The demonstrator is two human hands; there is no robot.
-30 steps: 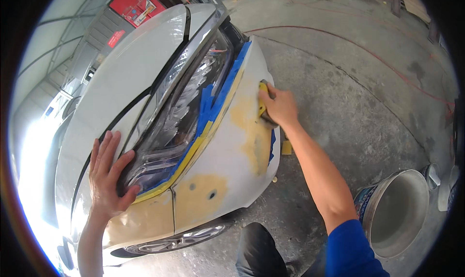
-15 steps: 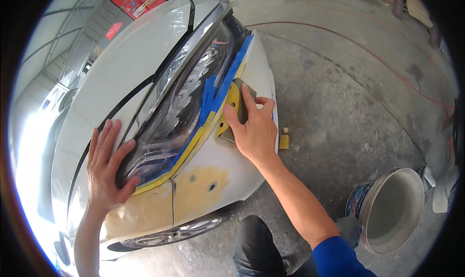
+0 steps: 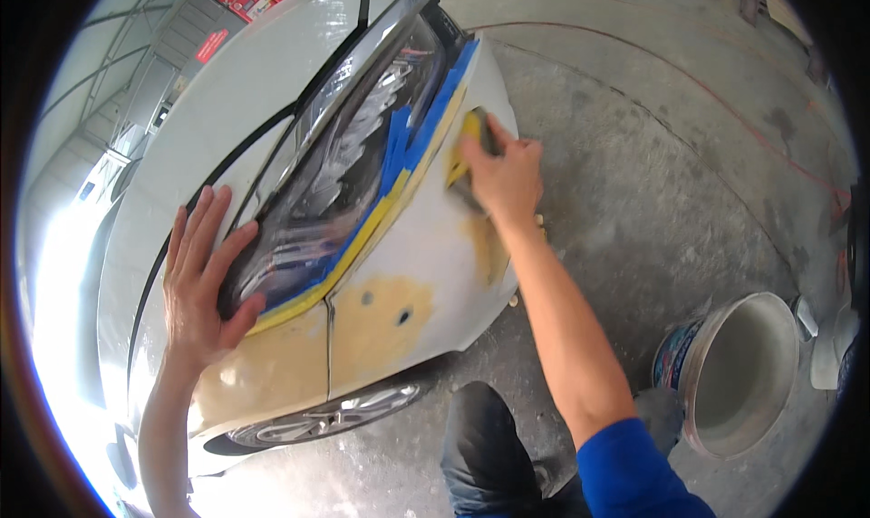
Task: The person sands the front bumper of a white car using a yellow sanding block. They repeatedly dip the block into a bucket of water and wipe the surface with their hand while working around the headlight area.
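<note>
A white car front (image 3: pixel 227 110) fills the left of the view, its headlight (image 3: pixel 335 183) edged with blue and yellow masking tape (image 3: pixel 399 155). Yellowish filler patches (image 3: pixel 381 314) show on the bumper below the lamp. My right hand (image 3: pixel 503 178) presses a yellow sanding block (image 3: pixel 467 146) against the bumper just right of the tape, fingers wrapped over it. Spread flat, my left hand (image 3: pixel 204 278) rests on the near end of the headlight and the panel beside it, holding nothing.
A white bucket (image 3: pixel 739 373) with a coloured label stands on the concrete floor at the lower right. My dark-trousered knee (image 3: pixel 485 436) is bent below the bumper. The car's wheel (image 3: pixel 326 418) shows under the bumper. A small yellow object (image 3: pixel 541 219) lies near the car's corner.
My right hand with the sanding block slid along the bumper, from its far corner toward the taped headlight edge and back up a little. My left hand stayed on the headlight.
</note>
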